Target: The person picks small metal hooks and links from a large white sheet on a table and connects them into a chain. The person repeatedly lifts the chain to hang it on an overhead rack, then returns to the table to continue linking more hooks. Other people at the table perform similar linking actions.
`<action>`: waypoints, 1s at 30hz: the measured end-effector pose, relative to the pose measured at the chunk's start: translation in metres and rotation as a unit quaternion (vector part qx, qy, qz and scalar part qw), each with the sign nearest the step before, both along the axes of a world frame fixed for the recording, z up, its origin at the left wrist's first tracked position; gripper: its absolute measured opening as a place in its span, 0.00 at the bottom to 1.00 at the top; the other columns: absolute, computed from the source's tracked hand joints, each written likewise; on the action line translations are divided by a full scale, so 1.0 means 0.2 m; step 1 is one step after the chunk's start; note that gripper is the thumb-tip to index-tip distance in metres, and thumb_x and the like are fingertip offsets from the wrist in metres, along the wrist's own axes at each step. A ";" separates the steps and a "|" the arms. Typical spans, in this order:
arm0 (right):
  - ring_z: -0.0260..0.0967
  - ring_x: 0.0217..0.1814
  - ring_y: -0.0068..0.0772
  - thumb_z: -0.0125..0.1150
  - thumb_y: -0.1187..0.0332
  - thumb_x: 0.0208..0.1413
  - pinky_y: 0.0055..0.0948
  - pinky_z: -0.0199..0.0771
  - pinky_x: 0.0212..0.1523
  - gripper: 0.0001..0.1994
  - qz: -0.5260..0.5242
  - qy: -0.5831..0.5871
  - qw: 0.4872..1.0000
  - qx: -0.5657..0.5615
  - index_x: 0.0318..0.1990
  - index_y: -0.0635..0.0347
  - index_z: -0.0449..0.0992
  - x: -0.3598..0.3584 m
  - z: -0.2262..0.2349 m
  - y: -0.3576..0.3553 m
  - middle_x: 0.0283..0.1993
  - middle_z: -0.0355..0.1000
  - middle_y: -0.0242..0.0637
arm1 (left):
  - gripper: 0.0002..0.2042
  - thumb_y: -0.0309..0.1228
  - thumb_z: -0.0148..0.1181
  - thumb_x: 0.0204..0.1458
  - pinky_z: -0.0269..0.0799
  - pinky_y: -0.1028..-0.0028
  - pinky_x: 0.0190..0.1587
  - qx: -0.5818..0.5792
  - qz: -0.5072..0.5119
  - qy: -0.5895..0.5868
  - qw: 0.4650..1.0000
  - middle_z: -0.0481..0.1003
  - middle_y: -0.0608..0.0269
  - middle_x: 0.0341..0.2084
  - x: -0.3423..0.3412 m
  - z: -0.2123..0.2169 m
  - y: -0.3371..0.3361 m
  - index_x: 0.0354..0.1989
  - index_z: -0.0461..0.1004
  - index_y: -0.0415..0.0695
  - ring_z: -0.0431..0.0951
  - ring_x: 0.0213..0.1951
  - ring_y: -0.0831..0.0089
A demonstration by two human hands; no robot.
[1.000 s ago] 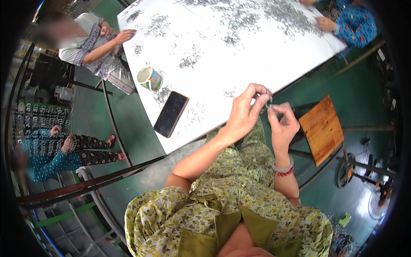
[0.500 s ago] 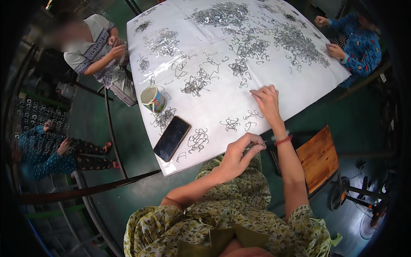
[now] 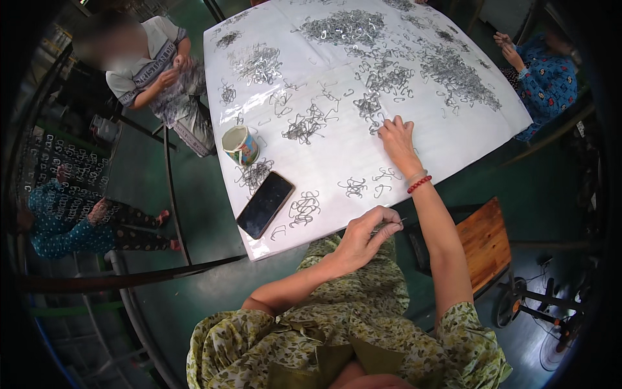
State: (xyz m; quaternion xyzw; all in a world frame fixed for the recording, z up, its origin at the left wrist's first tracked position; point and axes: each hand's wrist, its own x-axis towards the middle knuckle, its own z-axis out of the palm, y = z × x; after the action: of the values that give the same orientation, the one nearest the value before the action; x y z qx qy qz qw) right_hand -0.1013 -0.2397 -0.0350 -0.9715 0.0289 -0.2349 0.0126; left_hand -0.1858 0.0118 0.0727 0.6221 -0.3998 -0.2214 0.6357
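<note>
My left hand [image 3: 366,236] is held near the table's front edge, with thumb and index finger pinched together. A thin metal hook [image 3: 402,221] pokes out between those fingertips; most of it is hidden. Farther out, my right hand [image 3: 397,144] is over the table with its fingers bent and apart. Its fingertips reach the lower end of a small pile of wire hooks [image 3: 368,104]. Between my two hands lie a small cluster of hooks [image 3: 354,187] and a few loose hooks [image 3: 382,181].
A dark phone [image 3: 265,205] and a printed bucket [image 3: 240,145] stand left on the white-covered table [image 3: 324,162]. More hook piles [image 3: 343,27] spread across the far side. Co-workers sit left [image 3: 155,71] and right [image 3: 547,78]; another person [image 3: 71,214] is lower left. A wooden stool [image 3: 483,243] is at right.
My right hand has moved slightly left and away from me, up to the hook pile, and its fingers have spread. My left hand keeps its pinch almost in place. The view has shifted a little.
</note>
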 end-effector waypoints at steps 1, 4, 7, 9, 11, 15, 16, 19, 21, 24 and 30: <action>0.61 0.48 0.37 0.57 0.74 0.49 0.45 0.57 0.47 0.04 -0.002 0.011 0.999 -0.037 0.33 0.58 0.76 0.01 0.01 -0.01 0.39 0.69 0.33 | 0.04 0.23 0.55 0.60 0.73 0.76 0.42 -0.003 0.002 -0.004 1.000 0.77 0.60 0.33 0.00 0.00 0.00 0.39 0.69 0.37 0.77 0.38 0.76; 0.62 0.48 0.38 0.58 0.73 0.49 0.46 0.57 0.47 0.04 -0.025 0.013 0.996 -0.082 0.34 0.58 0.76 0.02 0.01 -0.02 0.39 0.69 0.33 | 0.06 0.23 0.59 0.56 0.73 0.72 0.41 -0.008 0.009 -0.004 1.000 0.76 0.57 0.34 -0.02 0.02 0.01 0.39 0.71 0.37 0.78 0.37 0.68; 0.62 0.48 0.39 0.57 0.71 0.52 0.47 0.58 0.46 0.04 -0.067 -0.046 0.996 0.042 0.36 0.58 0.75 -0.06 -0.02 0.05 0.39 0.69 0.34 | 0.07 0.22 0.62 0.53 0.72 0.69 0.41 -0.014 0.020 -0.027 0.999 0.76 0.56 0.34 -0.01 0.02 0.01 0.39 0.72 0.37 0.78 0.37 0.63; 0.62 0.48 0.41 0.56 0.70 0.55 0.48 0.59 0.45 0.04 -0.090 -0.076 0.976 0.185 0.36 0.57 0.75 -0.20 0.12 0.17 0.39 0.69 0.35 | 0.07 0.22 0.62 0.52 0.73 0.69 0.41 -0.011 0.026 -0.037 0.999 0.76 0.56 0.34 0.00 -0.02 0.03 0.38 0.73 0.37 0.78 0.38 0.62; 0.62 0.46 0.43 0.53 0.72 0.59 0.45 0.61 0.46 0.03 -0.082 -0.098 0.950 0.286 0.36 0.59 0.73 -0.40 0.22 0.27 0.39 0.69 0.37 | 0.07 0.21 0.63 0.51 0.73 0.68 0.41 -0.015 0.018 -0.039 0.999 0.76 0.56 0.34 -0.01 -0.05 0.02 0.38 0.74 0.37 0.78 0.39 0.62; 0.61 0.44 0.44 0.52 0.76 0.58 0.39 0.62 0.47 0.02 -0.071 -0.120 0.913 0.384 0.37 0.62 0.71 -0.73 0.44 0.48 0.39 0.69 0.40 | 0.07 0.22 0.63 0.52 0.74 0.70 0.39 0.001 0.039 -0.027 0.999 0.77 0.56 0.32 -0.02 -0.07 -0.01 0.38 0.73 0.38 0.79 0.36 0.64; 0.61 0.44 0.44 0.51 0.77 0.58 0.38 0.62 0.47 0.02 -0.069 -0.118 0.907 0.398 0.37 0.63 0.70 -0.78 0.49 0.53 0.38 0.68 0.41 | 0.07 0.22 0.63 0.52 0.74 0.71 0.39 0.001 0.044 -0.026 0.999 0.77 0.56 0.32 -0.02 -0.07 -0.02 0.38 0.73 0.38 0.79 0.35 0.64; 0.60 0.43 0.45 0.51 0.78 0.58 0.39 0.61 0.47 0.02 -0.080 -0.146 0.918 0.359 0.37 0.64 0.69 -0.89 0.55 0.62 0.37 0.67 0.42 | 0.06 0.24 0.63 0.54 0.74 0.74 0.41 0.011 0.065 -0.040 0.997 0.79 0.58 0.32 0.00 -0.07 -0.05 0.38 0.74 0.37 0.80 0.38 0.72; 0.59 0.43 0.45 0.51 0.78 0.58 0.40 0.61 0.46 0.01 -0.075 -0.155 0.924 0.342 0.37 0.65 0.68 -0.91 0.57 0.67 0.37 0.66 0.42 | 0.07 0.24 0.63 0.53 0.75 0.74 0.40 0.018 0.064 -0.077 0.995 0.79 0.58 0.32 0.02 -0.07 -0.06 0.38 0.74 0.38 0.80 0.37 0.71; 0.59 0.42 0.42 0.50 0.78 0.59 0.37 0.61 0.44 0.01 -0.054 -0.179 0.901 0.392 0.37 0.64 0.67 -0.90 0.56 0.68 0.36 0.65 0.41 | 0.08 0.24 0.64 0.52 0.75 0.71 0.41 0.023 0.069 -0.124 0.990 0.79 0.57 0.33 0.03 -0.09 -0.05 0.39 0.74 0.38 0.80 0.38 0.67; 0.59 0.41 0.39 0.50 0.78 0.60 0.34 0.61 0.43 0.01 -0.055 -0.199 0.869 0.450 0.36 0.65 0.67 -0.89 0.54 0.66 0.36 0.65 0.40 | 0.16 0.27 0.66 0.49 0.72 0.64 0.49 0.011 0.127 -0.215 0.968 0.77 0.53 0.41 0.20 -0.16 -0.07 0.47 0.74 0.40 0.76 0.46 0.57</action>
State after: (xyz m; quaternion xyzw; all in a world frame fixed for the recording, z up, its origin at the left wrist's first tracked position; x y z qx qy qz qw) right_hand -0.2803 -0.1085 0.0720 -0.7904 0.1817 -0.3847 0.4409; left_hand -0.1464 -0.0025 0.0404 0.7079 -0.4422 -0.0045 0.5508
